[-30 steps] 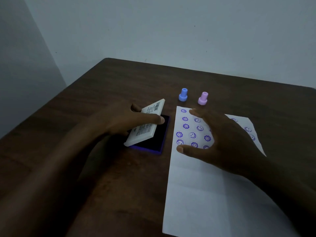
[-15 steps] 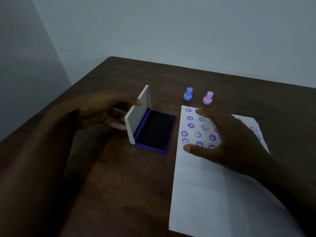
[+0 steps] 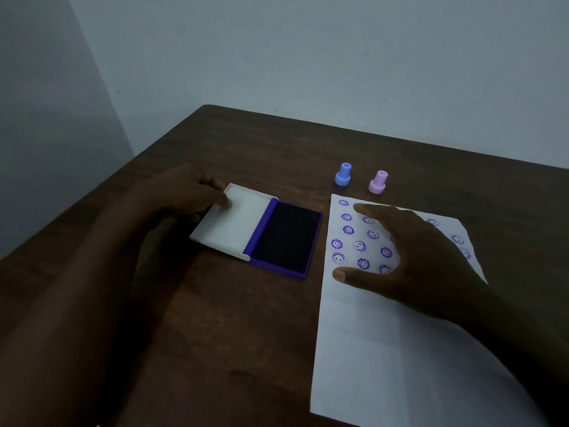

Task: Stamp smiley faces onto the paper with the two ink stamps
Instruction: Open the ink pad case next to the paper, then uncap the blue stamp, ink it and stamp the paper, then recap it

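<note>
Fingers point(image 3: 215, 197) touch open ink pad point(image 3: 286, 238).

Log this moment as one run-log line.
pad: open, lid flat | left hand: on lid | right hand: spread over paper | blue stamp, pink stamp: upright, untouched

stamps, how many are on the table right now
2. The blue stamp stands upright on the table beyond the paper's far-left corner; the pink stamp stands upright just right of it. Neither hand holds one, and none seems hidden.
</note>
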